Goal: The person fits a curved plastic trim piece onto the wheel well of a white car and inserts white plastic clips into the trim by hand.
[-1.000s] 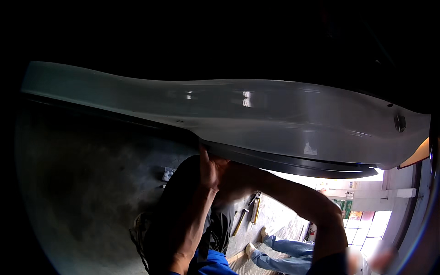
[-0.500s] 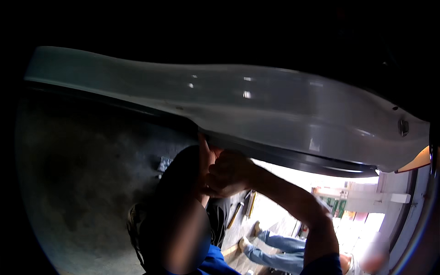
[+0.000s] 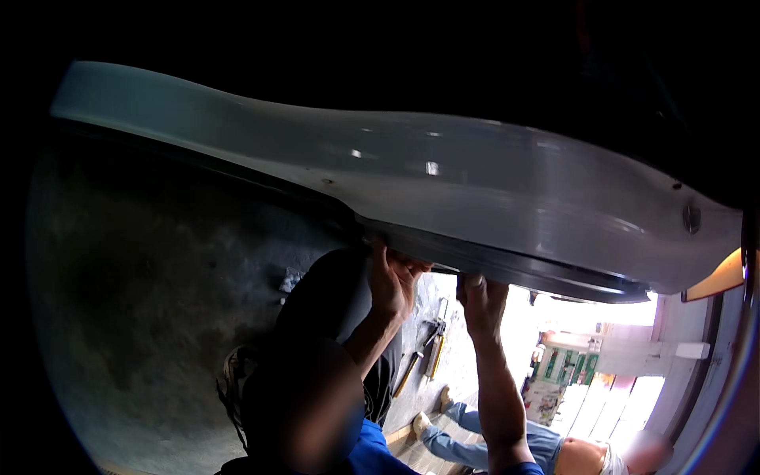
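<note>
A long grey glossy curved panel point(image 3: 507, 182) spans the upper view, with a dark trim strip point(image 3: 514, 263) along its lower edge. My left hand point(image 3: 394, 281) reaches up to this edge near the middle, its thumb upright and fingers curled at the strip. My right hand point(image 3: 483, 301) is just to the right, fingers bent up against the same edge, their tips partly hidden. Both forearms come up from below, the left one partly in shadow.
Below on the pale floor lie a hammer-like tool point(image 3: 408, 372) and a yellow-barred tool point(image 3: 435, 352). A small clear packet point(image 3: 291, 277) lies left. At lower right another person in jeans point(image 3: 507, 443) has their midriff bare. A bright window area point(image 3: 633, 396) is at right.
My right hand has moved from beside the left hand rightward and up to the strip. My left hand has shifted right along the edge. The panel appears higher at its left end.
</note>
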A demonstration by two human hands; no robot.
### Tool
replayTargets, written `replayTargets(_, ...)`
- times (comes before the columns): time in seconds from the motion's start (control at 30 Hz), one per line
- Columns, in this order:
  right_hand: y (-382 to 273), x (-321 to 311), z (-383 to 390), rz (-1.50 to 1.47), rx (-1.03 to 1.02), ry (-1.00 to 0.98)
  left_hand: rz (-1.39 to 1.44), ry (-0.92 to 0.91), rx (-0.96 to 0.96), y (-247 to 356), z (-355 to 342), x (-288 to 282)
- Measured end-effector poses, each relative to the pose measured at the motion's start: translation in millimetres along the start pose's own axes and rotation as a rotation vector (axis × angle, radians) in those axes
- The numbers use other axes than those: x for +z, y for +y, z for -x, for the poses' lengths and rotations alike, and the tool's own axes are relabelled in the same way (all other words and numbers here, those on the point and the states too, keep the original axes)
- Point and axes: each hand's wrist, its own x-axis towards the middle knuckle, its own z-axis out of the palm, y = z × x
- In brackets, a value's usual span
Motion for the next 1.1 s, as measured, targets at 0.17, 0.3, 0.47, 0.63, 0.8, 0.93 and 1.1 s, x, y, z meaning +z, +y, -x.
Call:
replayTargets(0.17, -21, 26, 2, -0.12, 0.053, 0.165, 0.051, 0.027, 0.008, 4, 5, 3)
replayTargets(0.3, -10, 24, 5, -0.238, 0.061, 0.151, 0.065, 0.071, -0.032, 4, 6, 3)
replayTargets(0.47, 21, 8, 14, -0.011, -0.057, 0.12, 0.163, 0.172, -0.071, 9, 7, 14)
replayTargets(0.63, 7, 12, 33, 0.079, -0.079, -0.031, 0.058, 0.029, -0.101, 25, 19, 5)
replayTargets(0.8, 21, 5, 26, -0.124, -0.012, 0.057, 0.045, 0.058, -0.221, 23, 14, 7)
replayTargets(0.93, 21, 4, 20, -0.239, 0.031, -0.004, -0.003, 0.029, -0.251, 25, 13, -1)
replayTargets(1.1, 18, 0, 16, -0.129, -0.114, 0.005, -0.032, 0.044, -0.198, 18, 14, 10)
